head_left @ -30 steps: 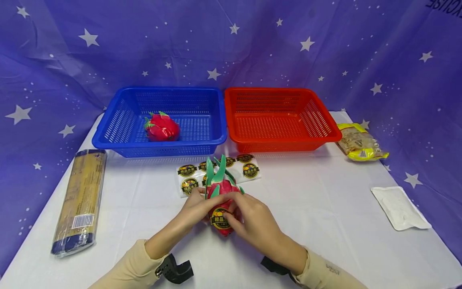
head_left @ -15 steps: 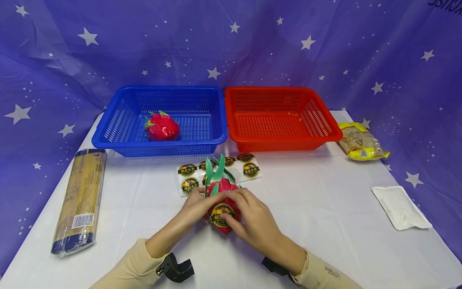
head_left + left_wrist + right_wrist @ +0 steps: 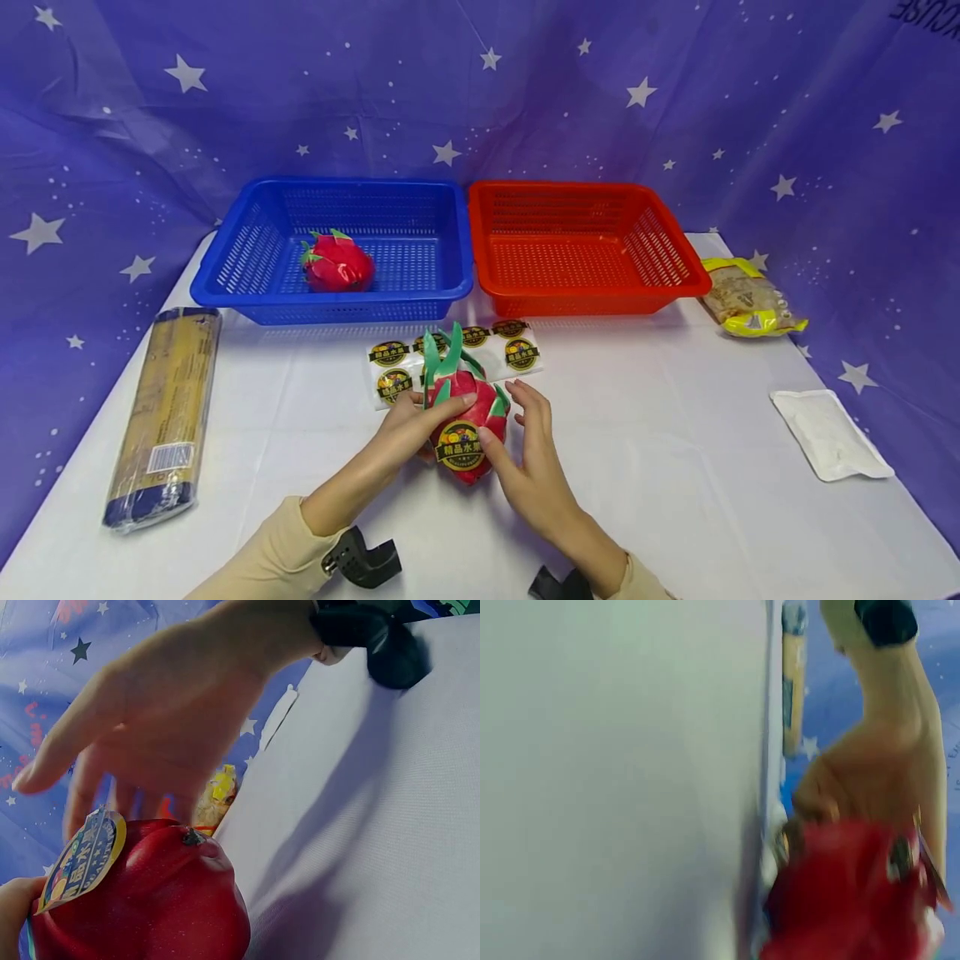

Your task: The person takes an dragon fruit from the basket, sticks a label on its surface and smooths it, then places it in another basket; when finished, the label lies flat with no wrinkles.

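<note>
My left hand (image 3: 411, 432) grips a red dragon fruit (image 3: 480, 407) with green leaf tips, its thumb lying over the upper side. A round black-and-gold fruit sticker (image 3: 459, 446) sits on the side facing me. In the left wrist view an edge of this sticker (image 3: 84, 862) stands out from the fruit's skin. My right hand (image 3: 538, 471) is just right of the fruit, fingers spread and loosely bent, thumb tip near the sticker's right edge. Behind the fruit lies a white sheet of the same stickers (image 3: 521, 354), partly hidden. The right wrist view is blurred.
A blue basket (image 3: 330, 310) holding another dragon fruit (image 3: 341, 265) stands at the back, beside a red basket (image 3: 577, 304). Left is a long pack of what looks like noodles (image 3: 168, 417). A yellow-edged food bag (image 3: 750, 296) and a white packet (image 3: 832, 435) lie at right.
My right hand has come away from the fruit's top and moved right, its fingers opening. More of the fruit and sticker shows. The left hand keeps its grip in about the same place.
</note>
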A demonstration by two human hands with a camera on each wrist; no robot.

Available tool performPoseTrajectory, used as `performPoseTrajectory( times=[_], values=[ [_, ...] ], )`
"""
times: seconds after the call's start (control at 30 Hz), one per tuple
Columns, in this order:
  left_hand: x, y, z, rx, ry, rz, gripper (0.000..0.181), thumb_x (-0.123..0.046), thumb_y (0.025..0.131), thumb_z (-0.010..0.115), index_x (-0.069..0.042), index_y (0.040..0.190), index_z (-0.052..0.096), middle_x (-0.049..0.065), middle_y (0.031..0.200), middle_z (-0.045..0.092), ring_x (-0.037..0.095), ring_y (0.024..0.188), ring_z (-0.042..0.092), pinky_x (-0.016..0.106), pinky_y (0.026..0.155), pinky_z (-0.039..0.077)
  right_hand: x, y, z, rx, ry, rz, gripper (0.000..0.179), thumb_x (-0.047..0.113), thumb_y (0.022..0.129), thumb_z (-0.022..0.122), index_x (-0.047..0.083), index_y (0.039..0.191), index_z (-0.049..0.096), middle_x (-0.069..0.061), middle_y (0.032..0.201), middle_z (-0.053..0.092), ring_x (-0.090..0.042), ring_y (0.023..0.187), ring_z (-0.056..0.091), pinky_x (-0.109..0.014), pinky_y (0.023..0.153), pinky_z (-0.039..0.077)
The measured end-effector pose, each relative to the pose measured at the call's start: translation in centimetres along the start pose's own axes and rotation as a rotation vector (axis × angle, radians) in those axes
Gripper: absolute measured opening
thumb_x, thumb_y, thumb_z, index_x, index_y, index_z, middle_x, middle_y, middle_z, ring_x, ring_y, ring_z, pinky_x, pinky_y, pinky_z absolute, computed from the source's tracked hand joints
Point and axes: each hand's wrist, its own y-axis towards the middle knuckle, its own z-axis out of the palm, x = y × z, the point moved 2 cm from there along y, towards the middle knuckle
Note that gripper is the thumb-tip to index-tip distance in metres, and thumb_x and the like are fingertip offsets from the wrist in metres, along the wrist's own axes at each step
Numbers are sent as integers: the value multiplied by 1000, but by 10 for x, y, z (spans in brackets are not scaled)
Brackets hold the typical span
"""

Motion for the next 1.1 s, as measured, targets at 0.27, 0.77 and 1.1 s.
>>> performPoseTrajectory(
  times=[0.27, 0.77, 1.1],
  values=[
    [0, -2, 1, 5, -18, 7, 62, -51, 67, 71, -4, 103, 51, 11, 97, 55, 12, 55, 47, 26, 44, 41, 0, -14, 33, -105, 229, 271, 67, 31, 88, 57, 13, 140, 19, -6, 144, 21, -22, 131, 27, -46, 107, 28],
    [-2, -1, 3, 43, -56, 47, 50, -48, 69, 72, -7, 95, 60, 6, 85, 62, 11, 53, 49, 27, 41, 39, -6, -15, 51, -196, 389, 271, 74, 25, 83, 65, 20, 140, 19, 1, 139, 27, -14, 119, 37, -22, 94, 40],
    [-1, -2, 3, 17, -40, 25, 54, -48, 68, 72, -6, 98, 57, 8, 95, 58, 12, 57, 49, 28, 42, 40, -9, -14, 52, -182, 401, 263, 70, 23, 85, 62, 20, 140, 19, 1, 136, 32, -15, 117, 40, -23, 90, 45]
  ],
)
